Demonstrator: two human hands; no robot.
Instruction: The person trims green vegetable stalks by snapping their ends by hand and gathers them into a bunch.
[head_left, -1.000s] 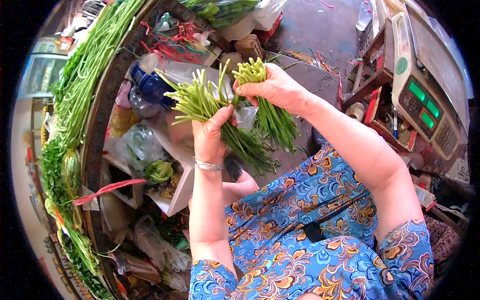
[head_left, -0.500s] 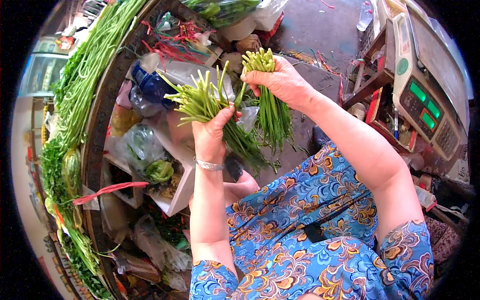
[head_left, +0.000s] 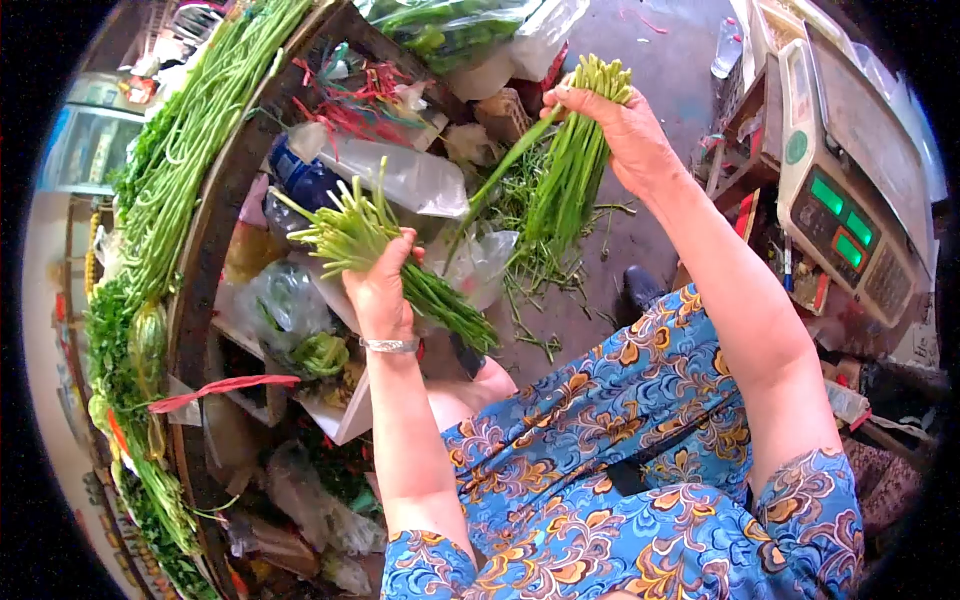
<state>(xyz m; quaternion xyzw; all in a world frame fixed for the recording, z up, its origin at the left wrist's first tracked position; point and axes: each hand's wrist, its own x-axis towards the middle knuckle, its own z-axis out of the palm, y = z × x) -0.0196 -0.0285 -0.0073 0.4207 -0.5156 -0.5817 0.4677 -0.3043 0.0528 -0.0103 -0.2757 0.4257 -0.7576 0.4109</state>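
Observation:
My left hand [head_left: 382,290], with a bracelet at the wrist, is closed around a bunch of green stalks [head_left: 350,228]; pale cut ends fan out to the upper left and dark leafy ends hang to the lower right. Higher and to the right, my right hand [head_left: 625,125] grips a second bunch of stalks [head_left: 572,180], its cut ends up and its green ends hanging down. One long leaf slants from that bunch to the lower left. The two bunches are apart. Loose green trimmings [head_left: 545,275] lie on the ground below.
Long green beans [head_left: 200,180] and leafy greens lie along a curved shelf at the left. Red plastic ties [head_left: 370,95] and a clear bag [head_left: 485,262] are near the middle. A scale [head_left: 850,190] with lit green displays stands at the right. A dark shoe [head_left: 642,287] shows below.
My right hand has moved up and right with its bunch, away from the other. My left hand has shifted slightly left and down with its bunch. More trimmings on the ground now show.

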